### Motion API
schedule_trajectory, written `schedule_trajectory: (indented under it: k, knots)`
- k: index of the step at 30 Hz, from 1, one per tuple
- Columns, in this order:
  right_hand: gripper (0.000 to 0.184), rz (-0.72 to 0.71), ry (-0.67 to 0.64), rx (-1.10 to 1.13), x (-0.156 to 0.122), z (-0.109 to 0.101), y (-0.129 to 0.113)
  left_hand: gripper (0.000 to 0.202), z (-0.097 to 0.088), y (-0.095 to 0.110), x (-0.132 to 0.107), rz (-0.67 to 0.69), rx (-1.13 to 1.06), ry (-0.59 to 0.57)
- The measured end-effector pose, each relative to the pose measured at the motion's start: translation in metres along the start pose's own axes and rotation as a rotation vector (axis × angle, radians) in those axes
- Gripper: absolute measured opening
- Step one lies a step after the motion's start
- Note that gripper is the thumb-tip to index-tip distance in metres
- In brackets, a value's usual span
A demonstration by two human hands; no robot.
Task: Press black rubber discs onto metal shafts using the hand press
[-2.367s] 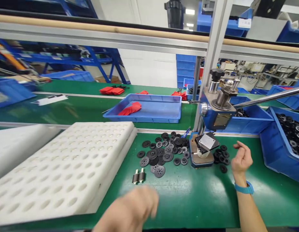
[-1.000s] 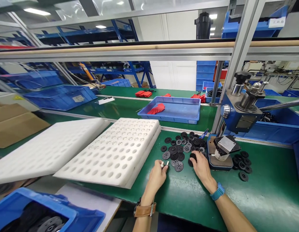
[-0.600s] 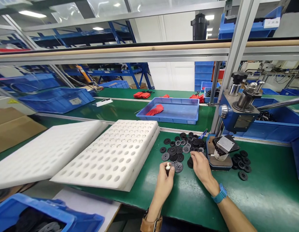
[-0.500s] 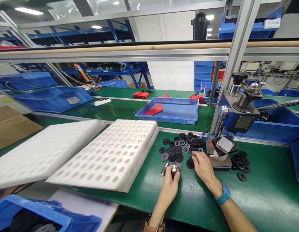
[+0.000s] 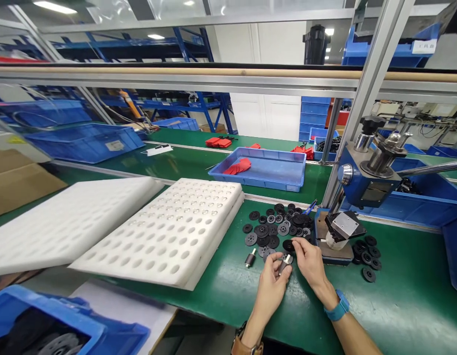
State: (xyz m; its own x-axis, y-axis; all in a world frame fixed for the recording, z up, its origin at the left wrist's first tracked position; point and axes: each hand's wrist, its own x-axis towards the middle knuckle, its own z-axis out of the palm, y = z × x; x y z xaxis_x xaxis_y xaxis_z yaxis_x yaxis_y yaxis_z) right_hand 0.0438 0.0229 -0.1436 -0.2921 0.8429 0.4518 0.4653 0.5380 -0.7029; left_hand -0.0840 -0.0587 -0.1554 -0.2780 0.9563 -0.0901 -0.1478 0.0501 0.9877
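Observation:
My left hand [image 5: 269, 286] is closed around a small dark roller [image 5: 285, 265] with a white shaft end pointing up. Just right of it, the fingertips of my right hand [image 5: 310, 260] pinch the edge of a black disc [image 5: 288, 245], which looks like a small gear wheel. The disc is above and close to the roller; whether they touch I cannot tell. A second dark roller [image 5: 250, 259] with white ends lies on the green table, left of my left hand. Behind my hands spreads a loose pile of black and grey discs [image 5: 262, 230].
A blue hand press [image 5: 369, 177] stands at right, a metal block [image 5: 344, 224] over its base. More black discs [image 5: 369, 274] lie beside it. White foam trays with holes [image 5: 169, 236] fill the left. A blue tray [image 5: 272, 170] holds red cloth; a blue bin [image 5: 102, 340] sits lower left.
My left hand has moved right with the roller, toward my right hand. The black disc at my right fingertips now appears gripped and tilted up. The view has shifted slightly.

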Motion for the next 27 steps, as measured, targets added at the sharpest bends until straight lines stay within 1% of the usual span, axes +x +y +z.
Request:
schedule_trajectory:
  k: [2,5,10,13,16,18,20,22,24,26,27]
  knots:
    - [0.030,-0.002,-0.006,0.069,-0.001,-0.001,-0.008,0.046,0.001,0.002,0.001,-0.014,-0.029,-0.006]
    - [0.029,-0.021,-0.017,0.143,-0.003,-0.001,-0.016,0.049,0.000,0.005,0.001,-0.018,-0.069,0.023]
    - [0.027,-0.078,-0.007,0.181,-0.004,-0.003,-0.024,0.054,-0.004,0.012,-0.003,-0.005,-0.149,0.035]
    - [0.025,-0.158,-0.025,0.181,-0.004,-0.007,-0.028,0.057,-0.005,0.017,-0.004,-0.008,-0.169,0.022]
    - [0.026,-0.271,-0.045,0.179,-0.004,-0.012,-0.031,0.056,-0.006,0.022,-0.005,-0.002,-0.169,0.009]
    - [0.027,-0.347,-0.066,0.177,-0.007,-0.018,-0.033,0.056,-0.006,0.025,-0.008,0.001,-0.166,-0.011]
    - [0.030,-0.393,-0.083,0.164,-0.014,-0.025,-0.036,0.056,-0.005,0.026,-0.012,0.000,-0.154,-0.037]
    - [0.031,-0.390,-0.085,0.135,-0.025,-0.035,-0.040,0.057,-0.002,0.026,-0.016,-0.001,-0.140,-0.065]
    - [0.027,-0.344,-0.061,0.089,-0.039,-0.046,-0.042,0.058,0.002,0.024,-0.019,-0.004,-0.133,-0.097]
    - [0.024,-0.252,0.011,0.024,-0.055,-0.060,-0.038,0.059,0.006,0.022,-0.022,-0.023,-0.114,-0.138]
    - [0.023,-0.189,0.074,-0.017,-0.063,-0.068,-0.034,0.060,0.009,0.021,-0.024,-0.038,-0.093,-0.161]
